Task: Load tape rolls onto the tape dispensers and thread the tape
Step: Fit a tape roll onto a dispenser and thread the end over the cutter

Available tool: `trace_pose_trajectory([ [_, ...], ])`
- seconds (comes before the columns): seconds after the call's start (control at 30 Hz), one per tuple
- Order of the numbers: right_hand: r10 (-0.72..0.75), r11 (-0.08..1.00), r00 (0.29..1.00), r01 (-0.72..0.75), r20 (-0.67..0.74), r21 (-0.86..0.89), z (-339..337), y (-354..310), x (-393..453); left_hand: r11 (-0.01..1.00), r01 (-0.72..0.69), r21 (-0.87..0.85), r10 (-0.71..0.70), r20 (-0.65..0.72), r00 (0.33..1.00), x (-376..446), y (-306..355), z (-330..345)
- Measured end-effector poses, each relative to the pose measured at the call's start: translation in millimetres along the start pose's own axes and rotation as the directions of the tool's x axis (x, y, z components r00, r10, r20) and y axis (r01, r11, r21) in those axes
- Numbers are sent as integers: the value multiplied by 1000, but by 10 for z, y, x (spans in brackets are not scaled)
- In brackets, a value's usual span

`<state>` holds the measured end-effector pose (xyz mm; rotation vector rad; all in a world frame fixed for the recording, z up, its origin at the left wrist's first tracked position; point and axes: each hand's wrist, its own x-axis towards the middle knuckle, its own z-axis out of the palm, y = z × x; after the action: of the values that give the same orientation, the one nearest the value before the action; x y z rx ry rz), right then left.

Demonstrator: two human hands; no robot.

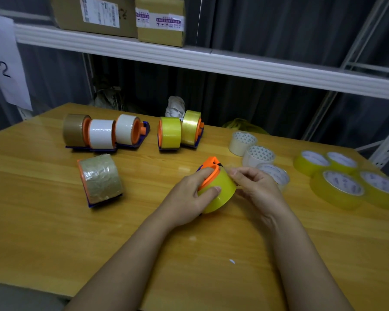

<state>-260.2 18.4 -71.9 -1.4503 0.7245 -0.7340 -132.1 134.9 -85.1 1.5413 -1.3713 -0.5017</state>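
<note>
Head view: left grip [190, 196] curled round a yellow tape roll [220, 194] mounted on an orange dispenser [210, 169], held low over the wooden counter [43, 221] near centre. Right grip [254, 185] pinches at the roll's upper right edge, fingertips [234, 172] together; can't tell if tape is caught between them. Six loaded dispensers [103, 135] sit further back left. Loose yellow rolls [341, 182] and clear rolls [254, 151] lie at right.

Soft, even indoor light from overhead, a touch dim; the dark curtain [267, 30] swallows the background. Pale glare sheens across the wooden table [43, 209], shadows faint and short. Wide-angle bending curves the white shelf [189, 55], and the corners smear, the image slightly soft throughout.
</note>
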Motion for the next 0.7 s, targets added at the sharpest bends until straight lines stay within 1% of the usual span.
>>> trace_pose_trajectory([
  [0.27, 60, 997, 998, -61, 14, 48, -27, -3, 11, 998, 17, -57, -19, -35, 999, 0, 39, -23],
  [0.37, 68, 994, 998, -67, -10, 85, -22, -4, 16, 988, 36, -152, -45, -61, 997, 6, 31, -38],
  [0.47, 31, 998, 997, -27, -77, 63, 4, 14, 35, 980, 47, -194, -70, -114, 991, 37, 20, -66],
  [0.57, -22, 999, 991, 25, -133, 21, 40, 60, 54, 968, 92, -231, -128, -144, 981, 56, 26, -84],
  [0.7, -47, 999, 986, 43, -160, -26, 71, 79, 76, 949, 162, -271, -226, -223, 948, 96, 37, -97],
])
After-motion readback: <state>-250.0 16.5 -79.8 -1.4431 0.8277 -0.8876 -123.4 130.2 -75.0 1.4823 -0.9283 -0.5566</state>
